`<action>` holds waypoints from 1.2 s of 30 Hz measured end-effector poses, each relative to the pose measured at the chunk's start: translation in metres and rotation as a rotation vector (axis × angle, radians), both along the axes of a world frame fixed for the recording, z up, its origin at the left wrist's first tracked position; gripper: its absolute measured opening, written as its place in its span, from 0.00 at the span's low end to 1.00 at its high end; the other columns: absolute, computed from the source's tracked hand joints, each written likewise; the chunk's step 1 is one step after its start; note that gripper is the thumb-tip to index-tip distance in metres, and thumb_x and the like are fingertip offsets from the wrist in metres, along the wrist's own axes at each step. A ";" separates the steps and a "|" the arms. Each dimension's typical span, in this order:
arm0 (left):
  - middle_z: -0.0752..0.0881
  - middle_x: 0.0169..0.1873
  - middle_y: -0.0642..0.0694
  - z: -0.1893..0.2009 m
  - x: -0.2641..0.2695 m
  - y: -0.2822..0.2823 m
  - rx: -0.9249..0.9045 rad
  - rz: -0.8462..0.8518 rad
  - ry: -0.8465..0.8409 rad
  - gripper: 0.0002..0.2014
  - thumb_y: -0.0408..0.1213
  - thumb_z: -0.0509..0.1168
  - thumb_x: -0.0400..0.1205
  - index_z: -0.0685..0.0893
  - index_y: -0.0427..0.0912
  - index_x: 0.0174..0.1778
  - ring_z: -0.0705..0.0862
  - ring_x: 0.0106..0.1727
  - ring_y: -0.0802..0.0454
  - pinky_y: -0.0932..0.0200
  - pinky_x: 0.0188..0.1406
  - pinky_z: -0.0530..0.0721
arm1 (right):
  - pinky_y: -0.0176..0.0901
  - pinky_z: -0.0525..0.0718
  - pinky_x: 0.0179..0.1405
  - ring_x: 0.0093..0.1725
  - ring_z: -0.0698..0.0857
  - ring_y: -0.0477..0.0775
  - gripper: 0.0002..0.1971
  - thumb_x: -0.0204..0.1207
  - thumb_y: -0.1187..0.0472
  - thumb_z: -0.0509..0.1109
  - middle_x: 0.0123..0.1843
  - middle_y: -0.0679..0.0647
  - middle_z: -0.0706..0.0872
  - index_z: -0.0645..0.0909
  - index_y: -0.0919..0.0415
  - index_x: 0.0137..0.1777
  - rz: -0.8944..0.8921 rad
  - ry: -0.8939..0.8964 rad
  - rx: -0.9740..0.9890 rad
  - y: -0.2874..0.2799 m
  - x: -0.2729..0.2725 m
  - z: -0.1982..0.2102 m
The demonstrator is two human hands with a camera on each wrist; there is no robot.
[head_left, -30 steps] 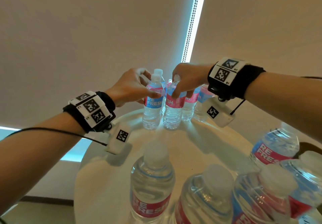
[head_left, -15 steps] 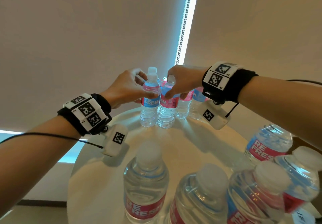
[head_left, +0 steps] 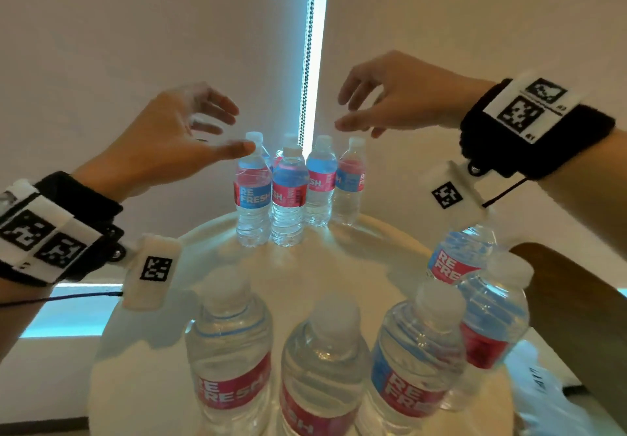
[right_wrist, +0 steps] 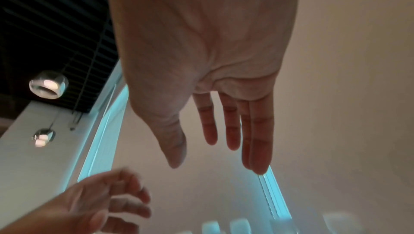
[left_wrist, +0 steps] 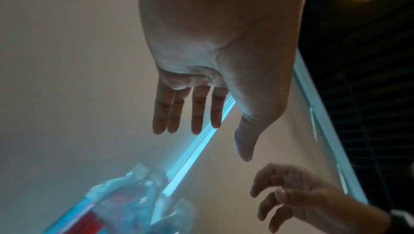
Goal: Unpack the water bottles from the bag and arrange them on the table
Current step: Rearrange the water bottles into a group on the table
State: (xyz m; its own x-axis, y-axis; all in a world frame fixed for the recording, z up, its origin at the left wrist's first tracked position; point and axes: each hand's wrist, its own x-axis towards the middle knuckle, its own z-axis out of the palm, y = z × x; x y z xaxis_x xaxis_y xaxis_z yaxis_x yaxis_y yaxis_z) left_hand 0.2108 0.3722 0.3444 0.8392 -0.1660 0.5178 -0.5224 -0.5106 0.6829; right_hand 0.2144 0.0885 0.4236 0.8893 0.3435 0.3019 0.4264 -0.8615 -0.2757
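Head view: both hands spread, empty — left hand (head_left: 169, 140), right hand (head_left: 393, 96) above bottles (head_left: 288, 191).

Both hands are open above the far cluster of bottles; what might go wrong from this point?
1. The left hand has its thumb close beside a cap in the far cluster of bottles; a brush might topple these tightly packed bottles.
2. The near row of bottles stands under both forearms near the table edge; lowering the arms may knock one off.

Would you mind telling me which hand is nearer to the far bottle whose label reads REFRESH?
Left. The left hand hovers open with its thumb tip right at the cap of that bottle. The right hand hovers open higher up, over the other side of the cluster.
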 end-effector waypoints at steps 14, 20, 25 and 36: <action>0.90 0.58 0.59 0.001 -0.119 0.010 -0.041 -0.347 -0.043 0.32 0.69 0.82 0.55 0.88 0.65 0.54 0.90 0.60 0.60 0.68 0.55 0.88 | 0.45 0.92 0.47 0.49 0.92 0.49 0.13 0.70 0.36 0.76 0.53 0.45 0.91 0.83 0.35 0.53 0.124 -0.269 0.389 -0.073 -0.188 -0.020; 0.92 0.57 0.55 -0.050 -0.167 0.001 -0.114 -0.091 0.007 0.34 0.60 0.87 0.52 0.89 0.61 0.55 0.92 0.57 0.58 0.47 0.61 0.89 | 0.33 0.84 0.41 0.45 0.86 0.40 0.21 0.66 0.34 0.74 0.58 0.36 0.84 0.79 0.33 0.59 0.197 -0.309 0.257 -0.013 -0.250 -0.087; 0.86 0.67 0.65 -0.071 -0.205 -0.012 -0.004 -0.036 0.024 0.37 0.69 0.78 0.61 0.79 0.73 0.68 0.90 0.61 0.63 0.43 0.54 0.91 | 0.27 0.86 0.37 0.61 0.86 0.45 0.36 0.68 0.33 0.63 0.74 0.47 0.76 0.65 0.39 0.78 0.080 -0.187 0.100 0.037 -0.250 -0.124; 0.80 0.61 0.77 -0.075 -0.208 -0.023 0.062 0.020 0.107 0.40 0.60 0.79 0.55 0.72 0.81 0.64 0.90 0.57 0.56 0.59 0.51 0.92 | 0.52 0.70 0.80 0.87 0.57 0.57 0.50 0.83 0.49 0.70 0.85 0.42 0.34 0.22 0.33 0.71 0.107 0.094 -0.090 0.065 -0.241 -0.124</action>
State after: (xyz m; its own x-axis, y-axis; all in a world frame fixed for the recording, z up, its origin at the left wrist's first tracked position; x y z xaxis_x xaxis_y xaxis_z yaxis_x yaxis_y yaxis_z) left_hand 0.0026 0.3493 0.2690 0.8926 -0.1777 0.4143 -0.4374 -0.5636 0.7008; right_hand -0.0266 0.1532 0.2994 0.8689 0.4599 0.1830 0.4932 -0.8355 -0.2422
